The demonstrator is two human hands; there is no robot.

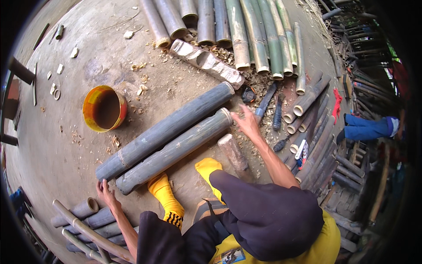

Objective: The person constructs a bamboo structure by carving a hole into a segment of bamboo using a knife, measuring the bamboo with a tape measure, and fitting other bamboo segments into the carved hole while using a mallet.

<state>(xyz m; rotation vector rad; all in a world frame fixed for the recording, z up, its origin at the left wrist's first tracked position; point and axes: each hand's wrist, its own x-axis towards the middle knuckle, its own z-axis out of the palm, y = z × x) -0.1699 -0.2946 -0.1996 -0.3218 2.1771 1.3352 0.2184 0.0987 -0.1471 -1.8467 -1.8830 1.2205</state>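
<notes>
Two dark bamboo tubes lie side by side, slanting across the floor before me: a far tube [176,124] and a near tube [180,148]. My left hand [107,194] is at their lower left ends, its stretched fingertips at the end of the far tube. By the right end of the near tube is my right hand [247,122], fingers spread, the thumb side close to the rim; contact is hard to tell. Neither hand is wrapped round anything. A short wooden club [234,154] lies below my right hand.
Beyond the tubes are a pale notched block [206,64], a tape measure [248,94] and a broad blade [265,104]. Rows of cut bamboo [255,39] fill the back, with stacks at right [314,94] and lower left [99,218]. A yellow bucket [91,108] holds brown liquid.
</notes>
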